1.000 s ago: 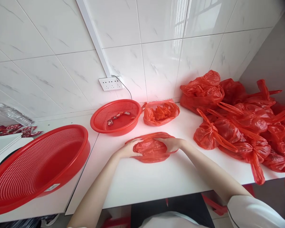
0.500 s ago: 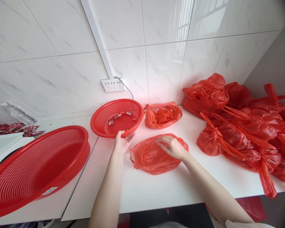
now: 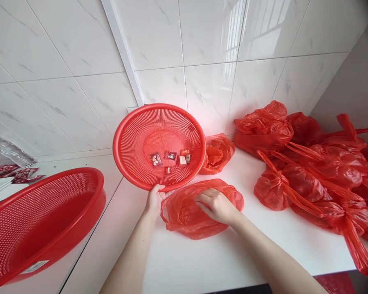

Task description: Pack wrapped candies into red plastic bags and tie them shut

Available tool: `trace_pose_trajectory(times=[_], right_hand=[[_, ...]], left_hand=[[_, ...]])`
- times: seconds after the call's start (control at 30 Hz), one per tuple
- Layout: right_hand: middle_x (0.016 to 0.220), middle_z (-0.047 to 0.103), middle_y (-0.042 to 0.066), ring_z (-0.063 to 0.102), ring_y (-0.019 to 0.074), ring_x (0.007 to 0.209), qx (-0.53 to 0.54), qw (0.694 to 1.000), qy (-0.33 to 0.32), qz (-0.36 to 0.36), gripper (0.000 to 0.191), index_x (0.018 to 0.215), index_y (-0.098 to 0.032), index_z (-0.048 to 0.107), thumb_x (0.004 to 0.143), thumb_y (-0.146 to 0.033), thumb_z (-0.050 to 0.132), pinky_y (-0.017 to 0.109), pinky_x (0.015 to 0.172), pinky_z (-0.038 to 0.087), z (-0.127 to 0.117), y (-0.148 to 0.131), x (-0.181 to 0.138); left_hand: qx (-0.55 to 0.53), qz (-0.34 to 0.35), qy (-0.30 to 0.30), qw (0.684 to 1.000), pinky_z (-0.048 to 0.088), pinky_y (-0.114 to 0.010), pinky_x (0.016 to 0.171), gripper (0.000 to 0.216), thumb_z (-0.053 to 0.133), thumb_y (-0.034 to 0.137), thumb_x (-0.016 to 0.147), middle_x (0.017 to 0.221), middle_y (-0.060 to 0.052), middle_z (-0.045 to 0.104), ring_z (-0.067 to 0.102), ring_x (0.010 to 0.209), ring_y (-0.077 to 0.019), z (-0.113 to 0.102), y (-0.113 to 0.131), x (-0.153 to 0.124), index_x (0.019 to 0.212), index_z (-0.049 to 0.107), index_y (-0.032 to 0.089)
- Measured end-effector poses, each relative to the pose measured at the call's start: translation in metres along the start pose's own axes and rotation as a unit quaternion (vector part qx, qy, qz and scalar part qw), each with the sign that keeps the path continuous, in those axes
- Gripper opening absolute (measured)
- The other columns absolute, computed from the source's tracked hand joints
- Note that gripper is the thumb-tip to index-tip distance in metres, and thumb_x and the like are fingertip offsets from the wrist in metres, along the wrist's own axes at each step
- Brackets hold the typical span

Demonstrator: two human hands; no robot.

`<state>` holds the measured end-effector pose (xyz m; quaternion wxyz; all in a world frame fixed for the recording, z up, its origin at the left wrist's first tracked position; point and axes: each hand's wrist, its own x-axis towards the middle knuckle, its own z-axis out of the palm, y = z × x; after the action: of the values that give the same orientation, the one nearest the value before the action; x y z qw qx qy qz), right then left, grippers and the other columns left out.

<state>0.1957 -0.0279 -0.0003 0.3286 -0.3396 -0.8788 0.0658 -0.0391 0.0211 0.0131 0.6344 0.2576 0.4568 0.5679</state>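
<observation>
A round red plastic basket (image 3: pixel 129 134) is tipped up toward me, its open side facing me. My left hand (image 3: pixel 155 200) grips its lower rim, thumb in front and fingers behind. Several small wrapped packets (image 3: pixel 171 155) lie low inside it. Just below and to the right, an open red plastic bag (image 3: pixel 184 216) rests on the white table. Over the mouth of that bag is my right hand (image 3: pixel 214 204), fingers loosely bent and thumb apart, with nothing visible in it. The fingertips are against or just above the thin plastic.
A larger red basket (image 3: pixel 95 179) stands at the left. Behind the tilted basket sits another open red bag (image 3: pixel 219 153). Filled and tied red bags (image 3: pixel 319 175) pile up on the right. A clear plastic bottle (image 3: pixel 10 151) and red packets (image 3: pixel 24 174) lie at the far left, by the tiled wall.
My left hand has lifted and tilted the round basket toward me, and the packets have slid to its lower side. My right hand has moved slightly left and down over the bag.
</observation>
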Motion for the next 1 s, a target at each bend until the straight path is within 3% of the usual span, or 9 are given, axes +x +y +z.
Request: trace_pose_trajectory(times=[0.2,0.33,0.5,0.57,0.63,0.73,0.8,0.9,1.0], right_hand=[[0.11,0.068,0.008,0.063,0.0208,0.099,0.03,0.998,0.053,-0.001,0.021,0.108,-0.022,0.061,0.096,-0.021,0.044,0.036,0.086,0.051,0.0,-0.002,0.0],[0.121,0.063,0.011,0.059,0.0233,0.109,-0.016,0.994,0.109,0.029,0.022,0.113,-0.023,0.06,0.096,-0.025,0.046,0.043,0.095,0.047,-0.002,-0.003,0.0],[0.148,0.041,0.016,0.036,0.0305,0.138,-0.105,0.987,0.08,0.092,0.063,0.146,-0.018,0.031,0.091,-0.036,0.054,0.062,0.116,0.008,0.003,0.002,-0.001],[0.149,0.041,0.016,0.034,0.0302,0.139,-0.11,0.986,0.064,0.108,0.071,0.15,-0.017,0.022,0.09,-0.035,0.055,0.062,0.116,0.001,0.005,0.005,-0.002],[0.142,0.049,0.015,0.042,0.0283,0.134,-0.106,0.986,0.057,0.118,0.067,0.149,-0.019,0.026,0.09,-0.032,0.054,0.062,0.116,0.0,0.007,0.008,-0.003],[0.128,0.058,0.011,0.053,0.0264,0.12,-0.105,0.985,0.05,0.131,0.048,0.137,-0.025,0.046,0.091,-0.028,0.055,0.063,0.116,0.005,0.006,0.012,-0.004],[0.119,0.061,0.01,0.057,0.0262,0.112,-0.101,0.986,0.043,0.129,0.037,0.127,-0.026,0.056,0.09,-0.027,0.058,0.062,0.114,0.016,0.004,0.016,-0.004],[0.111,0.062,0.01,0.057,0.0254,0.105,-0.075,0.991,0.036,0.101,0.028,0.117,-0.025,0.063,0.089,-0.027,0.061,0.053,0.106,0.037,0.001,0.02,-0.003],[0.119,0.06,0.009,0.056,0.0248,0.11,-0.024,0.994,0.07,0.077,0.02,0.109,-0.025,0.067,0.093,-0.028,0.055,0.047,0.102,0.042,-0.002,0.02,-0.003]], left_hand=[[0.053,0.033,-0.069,0.996,0.057,-0.042,0.078,0.032,0.059,0.023,0.062,0.084,-0.011,0.075,0.07,0.095,-0.0338,0.011,-0.006,-0.018,0.09,0.068,0.011],[0.061,0.026,-0.103,0.992,0.056,-0.044,0.083,0.035,0.061,0.024,0.063,0.09,-0.013,0.075,0.067,0.103,-0.0363,0.015,-0.016,-0.024,0.094,0.069,0.01],[0.061,-0.013,-0.164,0.984,0.054,-0.044,0.087,0.039,0.061,0.025,0.069,0.098,-0.013,0.075,0.067,0.104,-0.0346,0.018,-0.027,-0.028,0.104,0.07,0.01],[0.06,-0.034,-0.175,0.982,0.054,-0.044,0.087,0.039,0.061,0.026,0.07,0.096,-0.013,0.075,0.067,0.104,-0.0348,0.018,-0.031,-0.028,0.104,0.07,0.01],[0.057,-0.045,-0.174,0.982,0.055,-0.045,0.086,0.038,0.06,0.026,0.07,0.093,-0.012,0.075,0.067,0.103,-0.0354,0.018,-0.035,-0.026,0.103,0.071,0.01],[0.05,-0.055,-0.164,0.984,0.055,-0.045,0.086,0.036,0.06,0.025,0.069,0.092,-0.012,0.075,0.067,0.102,-0.0357,0.018,-0.041,-0.024,0.1,0.072,0.01],[0.054,-0.07,-0.157,0.984,0.055,-0.046,0.085,0.036,0.06,0.025,0.069,0.092,-0.014,0.075,0.068,0.1,-0.0363,0.018,-0.044,-0.024,0.099,0.072,0.009],[0.064,-0.081,-0.15,0.983,0.055,-0.047,0.083,0.035,0.059,0.024,0.07,0.093,-0.015,0.075,0.068,0.098,-0.037,0.018,-0.046,-0.024,0.097,0.072,0.007],[0.056,-0.066,-0.152,0.985,0.054,-0.045,0.086,0.036,0.058,0.023,0.07,0.094,-0.014,0.075,0.067,0.102,-0.0353,0.019,-0.045,-0.024,0.1,0.072,0.008]])
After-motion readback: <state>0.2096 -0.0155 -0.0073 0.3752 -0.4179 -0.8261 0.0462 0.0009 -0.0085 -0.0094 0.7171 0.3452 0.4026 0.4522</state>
